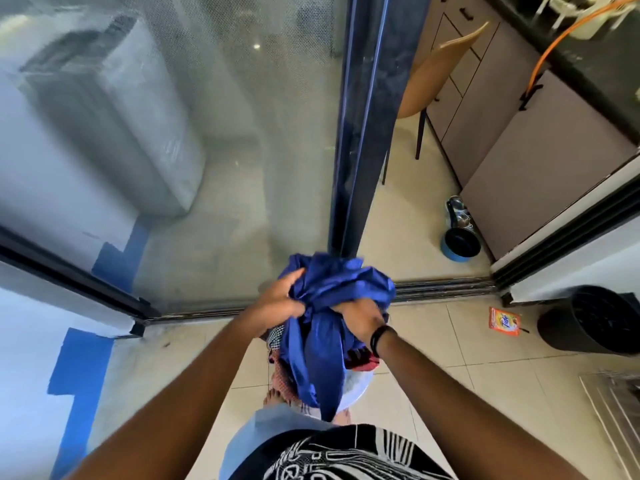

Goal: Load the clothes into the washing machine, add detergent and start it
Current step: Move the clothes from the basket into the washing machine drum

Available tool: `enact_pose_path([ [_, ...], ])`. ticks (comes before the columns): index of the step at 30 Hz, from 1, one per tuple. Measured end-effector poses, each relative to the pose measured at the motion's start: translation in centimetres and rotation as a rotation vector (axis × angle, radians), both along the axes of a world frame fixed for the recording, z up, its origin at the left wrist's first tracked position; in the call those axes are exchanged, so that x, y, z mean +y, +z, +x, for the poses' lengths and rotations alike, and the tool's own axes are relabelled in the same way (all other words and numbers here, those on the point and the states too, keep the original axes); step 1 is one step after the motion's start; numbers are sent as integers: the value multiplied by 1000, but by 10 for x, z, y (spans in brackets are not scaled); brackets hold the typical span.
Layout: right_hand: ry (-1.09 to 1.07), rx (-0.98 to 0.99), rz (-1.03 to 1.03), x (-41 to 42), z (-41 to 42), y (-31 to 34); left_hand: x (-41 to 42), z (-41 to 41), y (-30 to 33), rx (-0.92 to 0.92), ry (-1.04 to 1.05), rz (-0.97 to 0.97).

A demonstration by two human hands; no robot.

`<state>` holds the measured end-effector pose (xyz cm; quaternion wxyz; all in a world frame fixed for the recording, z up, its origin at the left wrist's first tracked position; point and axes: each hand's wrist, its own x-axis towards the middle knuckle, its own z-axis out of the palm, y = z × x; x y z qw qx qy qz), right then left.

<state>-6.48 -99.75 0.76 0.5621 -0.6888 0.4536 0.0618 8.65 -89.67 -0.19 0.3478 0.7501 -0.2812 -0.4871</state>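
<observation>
Both hands gripping a crumpled royal-blue shiny cloth garment (332, 306): left hand (282, 301) and right hand (360, 317) fingers curling into the fabric. It is hanging over a pale round basket (358, 384) of clothes on the tiled floor (433, 393). Orange detergent sachet (504, 321) is lying on the floor well to the right.

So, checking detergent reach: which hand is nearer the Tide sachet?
Right hand: the Tide sachet lies on the floor just beyond it. Left hand is farther, across the blue cloth.
</observation>
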Motion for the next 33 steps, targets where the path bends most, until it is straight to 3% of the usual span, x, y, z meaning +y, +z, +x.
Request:
enact_pose_path([
  [3,-263,-338,34,-18,15,28,16,-9,-16,95,-114,32],
  [7,-283,-723,185,-29,37,116,16,-28,-20,70,-117,-1],
  [11,-197,-979,292,-26,47,205,-8,-47,-1,-178,225,-287],
  [13,-134,-1017,327,-27,46,230,-24,-49,12,-295,338,-319],
  [16,-136,-897,164,-36,38,231,-43,-51,33,-255,508,-281],
  [18,-258,-859,55,-42,27,216,-52,-51,44,-168,607,-329],
  [21,-506,-802,-17,-49,9,165,-67,-48,55,-57,722,-364],
  [24,-588,-616,-74,-50,-9,92,-82,-44,71,-2,838,-394],
  [29,-582,-310,-130,-32,-38,-18,-102,-44,100,103,921,-440],
  [33,-556,-313,-106,-5,-35,-40,-102,-52,107,214,938,-370],
])
